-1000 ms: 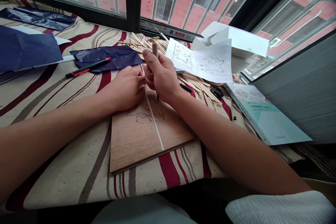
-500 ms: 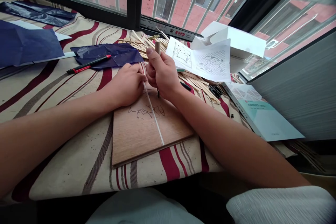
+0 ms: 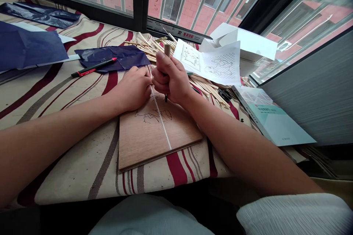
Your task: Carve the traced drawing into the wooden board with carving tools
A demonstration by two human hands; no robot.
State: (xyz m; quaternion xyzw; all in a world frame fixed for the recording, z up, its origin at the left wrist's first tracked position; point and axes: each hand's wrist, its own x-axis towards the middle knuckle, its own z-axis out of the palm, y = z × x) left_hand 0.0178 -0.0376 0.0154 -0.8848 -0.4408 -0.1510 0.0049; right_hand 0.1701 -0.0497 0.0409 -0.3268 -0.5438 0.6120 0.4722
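Observation:
A thin pale wooden strip lies lengthwise over a wooden board with black line drawings on it. My left hand rests on the board's far part, its fingers curled together at the strip's far end. Its fingertips are partly hidden. My right hand is in a fist round an upright wooden-handled tool, thumb near the top. The tool's dark lower end shows below the fist, close to the board, just right of the strip. What kind of blade or point it has, I cannot make out.
Behind my hands lie many thin wooden sticks, a folded sheet with drawings and a white box. A book and black scissors are on the right. Dark blue sheets and a pen lie left.
My right fist has shifted very slightly, its thumb lower and the tool held more upright. The left hand stays at the strip, and the whole view has moved a little.

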